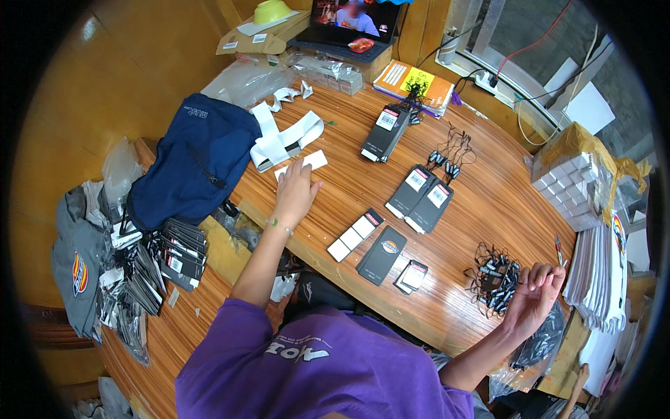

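Note:
My left hand point(296, 191) lies flat with its fingers stretched, fingertips on a white label strip point(315, 160) beside a looped roll of white labels point(286, 140). My right hand point(534, 295) is raised at the right, fingers curled together; anything inside them is too small to make out. Just beside it is a heap of black hang-tag cords point(494, 279). Between my hands lie a strip of white labels point(356, 235), a dark hang tag point(382, 255) with an oval emblem, and a small stack of labelled cards point(412, 276).
Dark tags with barcode stickers point(420, 198) and a taller tag stack point(386, 133) sit farther back. A navy bag point(195, 160) and bundled tags point(180, 255) are left. White boxes point(572, 181), a paper stack point(597, 279) and another person's arm point(576, 391) are right; a laptop point(356, 21) stands behind.

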Motion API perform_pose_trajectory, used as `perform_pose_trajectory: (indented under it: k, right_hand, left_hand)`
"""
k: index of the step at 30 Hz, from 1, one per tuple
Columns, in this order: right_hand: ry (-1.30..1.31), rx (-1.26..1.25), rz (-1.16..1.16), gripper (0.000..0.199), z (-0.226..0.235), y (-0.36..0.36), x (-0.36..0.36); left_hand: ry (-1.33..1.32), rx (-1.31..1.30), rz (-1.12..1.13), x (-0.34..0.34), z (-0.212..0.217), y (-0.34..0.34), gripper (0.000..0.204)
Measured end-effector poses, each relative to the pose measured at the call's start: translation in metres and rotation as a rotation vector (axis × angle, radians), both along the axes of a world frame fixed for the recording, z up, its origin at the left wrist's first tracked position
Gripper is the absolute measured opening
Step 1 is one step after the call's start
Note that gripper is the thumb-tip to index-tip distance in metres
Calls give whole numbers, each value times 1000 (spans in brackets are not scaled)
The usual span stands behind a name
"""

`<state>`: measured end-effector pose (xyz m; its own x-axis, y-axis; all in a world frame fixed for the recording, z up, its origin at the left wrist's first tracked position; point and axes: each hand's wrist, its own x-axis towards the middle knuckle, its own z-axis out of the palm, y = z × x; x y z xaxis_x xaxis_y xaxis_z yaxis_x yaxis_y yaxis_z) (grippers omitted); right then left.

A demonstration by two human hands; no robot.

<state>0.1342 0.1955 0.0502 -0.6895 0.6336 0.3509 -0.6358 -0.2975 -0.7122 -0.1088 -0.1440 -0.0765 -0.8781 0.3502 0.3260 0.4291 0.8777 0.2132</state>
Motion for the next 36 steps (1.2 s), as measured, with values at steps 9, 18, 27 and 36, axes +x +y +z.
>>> perform_pose_trajectory:
  k: [9, 18, 27, 36]
  right_hand:
    - [-72, -30, 50, 14, -6, 4, 2]
    - [-287, 123, -136, 13, -14, -9, 2]
    - [-549, 483, -143, 16, -19, -55, -27]
    - [-530, 653, -332, 17, -20, -64, -35]
  left_hand:
    - [-369, 230, -6, -4, 9, -5, 24]
    - [-434, 510, -371, 33, 70, 60, 30]
    - [-546, 824, -690, 98, 96, 148, 28]
    - [-533, 842, -818, 116, 97, 158, 34]
